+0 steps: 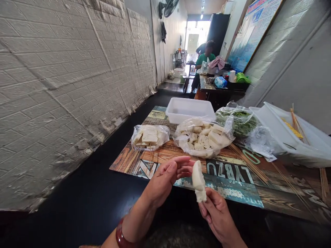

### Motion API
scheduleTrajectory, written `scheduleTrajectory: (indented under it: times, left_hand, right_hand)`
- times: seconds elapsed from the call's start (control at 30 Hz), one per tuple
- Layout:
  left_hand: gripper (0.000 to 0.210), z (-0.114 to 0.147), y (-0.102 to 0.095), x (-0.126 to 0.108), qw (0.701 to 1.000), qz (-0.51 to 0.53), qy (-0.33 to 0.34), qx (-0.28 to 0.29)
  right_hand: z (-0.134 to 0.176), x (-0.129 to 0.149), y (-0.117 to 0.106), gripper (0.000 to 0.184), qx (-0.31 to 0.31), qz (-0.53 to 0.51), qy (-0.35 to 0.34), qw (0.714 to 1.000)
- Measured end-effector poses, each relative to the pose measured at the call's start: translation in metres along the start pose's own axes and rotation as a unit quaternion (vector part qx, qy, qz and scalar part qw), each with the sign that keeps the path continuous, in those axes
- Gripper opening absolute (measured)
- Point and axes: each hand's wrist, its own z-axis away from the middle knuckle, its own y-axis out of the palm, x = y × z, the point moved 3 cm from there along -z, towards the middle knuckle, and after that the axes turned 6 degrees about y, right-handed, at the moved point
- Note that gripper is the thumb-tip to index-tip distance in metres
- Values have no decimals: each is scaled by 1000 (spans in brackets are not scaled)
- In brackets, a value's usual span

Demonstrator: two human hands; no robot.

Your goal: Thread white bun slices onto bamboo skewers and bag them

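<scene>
While holding the left hand (163,179) half-open and pointed toward the pale food (198,177), pinched it nearly upright from below with the right hand (216,212), near the edge of the patterned mat (240,194).

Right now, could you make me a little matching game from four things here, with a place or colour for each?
Things:
1. Pale food piece
2. Bracelet
3. Fan
4. Leafy greens

Places and colours:
A. In a clear plastic bag
B. High up, at the top edge of the view
C. In the right hand's grip
D. Dark red

Pairs: 1-C, 2-D, 3-B, 4-A
</scene>
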Motion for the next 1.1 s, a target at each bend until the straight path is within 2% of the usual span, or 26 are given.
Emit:
scheduleTrajectory:
  times: [0.2,0.5,0.63,0.73,0.8,0.93,1.1]
  left_hand:
    - [34,-2,0,1,999,-11,15,-32]
    - [33,2,-9,1,998,-29,26,-54]
    - [31,2,-11,1,998,-25,33,-52]
    - [34,2,-11,1,998,-9,38,-54]
    - [38,2,-11,1,997,8,42,-59]
    - [42,4,-11,4,997,20,22,-74]
    - [38,3,-12,12,995,18,-18,-100]
  right_hand:
    - [0,5,9,33,48,-81,49,994]
    - [1,6,13,29,70,-124,64,988]
    - [-1,5,12,30,25,-80,34,996]
    - [-1,7,10,29,-42,-1,-17,999]
    - [0,8,10,27,-63,59,-35,996]
    - [1,8,15,32,-54,132,-16,990]
    - [2,5,21,42,-44,130,29,990]
